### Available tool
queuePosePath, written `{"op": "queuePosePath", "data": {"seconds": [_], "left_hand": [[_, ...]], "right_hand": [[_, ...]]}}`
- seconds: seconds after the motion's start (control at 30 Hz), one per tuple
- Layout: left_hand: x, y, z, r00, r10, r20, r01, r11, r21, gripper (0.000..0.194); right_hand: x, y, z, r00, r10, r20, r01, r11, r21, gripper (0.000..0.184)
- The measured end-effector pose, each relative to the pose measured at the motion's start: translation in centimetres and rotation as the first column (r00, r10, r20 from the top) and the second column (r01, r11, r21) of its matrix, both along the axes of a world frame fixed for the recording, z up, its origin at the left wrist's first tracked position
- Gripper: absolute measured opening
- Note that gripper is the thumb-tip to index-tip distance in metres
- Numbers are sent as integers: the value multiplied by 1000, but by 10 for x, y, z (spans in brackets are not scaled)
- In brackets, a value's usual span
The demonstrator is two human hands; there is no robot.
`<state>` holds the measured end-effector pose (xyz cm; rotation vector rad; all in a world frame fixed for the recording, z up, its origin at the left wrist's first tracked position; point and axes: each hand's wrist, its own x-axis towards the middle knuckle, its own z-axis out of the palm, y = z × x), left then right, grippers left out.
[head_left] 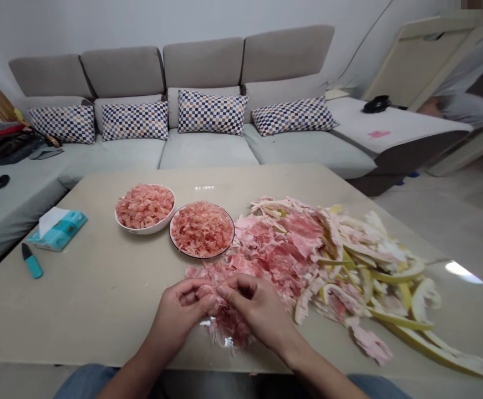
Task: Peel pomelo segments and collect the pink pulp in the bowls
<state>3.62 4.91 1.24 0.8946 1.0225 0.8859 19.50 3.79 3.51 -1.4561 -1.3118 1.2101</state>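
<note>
Close together over the front of the table, my left hand (183, 305) and my right hand (260, 310) pinch a small pink piece of pomelo flesh (204, 290) between thumbs and fingers. Most of the piece is covered by my fingertips. Pink membrane scraps (228, 327) lie beneath and between the hands. Beyond my fingers sits a dark-rimmed plate (201, 257) heaped with peeled pomelo flesh (202, 228). Left of it a white bowl (146, 229) holds more of the same flesh. A large pile of pink pomelo membranes (283, 238) spreads to the right of my hands.
Thick yellow-and-white pomelo rinds (407, 321) reach the table's right side. At the left lie a blue tissue pack (60, 230) and a knife with a turquoise handle (33, 265). A grey sofa (208, 149) stands behind the table. Another person (469, 88) is partly visible at far right.
</note>
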Motion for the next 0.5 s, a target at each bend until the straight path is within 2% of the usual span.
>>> {"op": "queuePosePath", "data": {"seconds": [0.1,0.17,0.23,0.27,0.3,0.33,0.4,0.5], "left_hand": [[-2,-1,2,999,-12,31,13,1000,-21,34],[-6,-1,3,999,9,47,-7,999,-39,34],[-13,0,5,996,62,57,-59,997,-58,32],[-16,1,6,994,88,64,-83,994,-65,31],[-19,1,7,992,107,73,-102,992,-69,31],[-20,2,7,990,112,82,-105,991,-79,30],[-21,5,7,990,104,97,-93,990,-109,30],[-19,7,3,991,88,104,-71,986,-151,30]], "right_hand": [[7,4,-4,999,24,-43,-25,999,-23,25],[24,11,-7,999,1,-53,-1,1000,-3,29],[48,21,-7,982,-175,-64,179,982,53,31],[59,25,-6,956,-281,-83,287,954,86,32],[69,28,-4,938,-337,-85,345,931,119,32],[75,29,-2,941,-334,-52,337,926,171,30],[76,29,2,968,-235,93,209,951,229,25],[60,22,3,972,-83,218,24,966,258,18]]}}
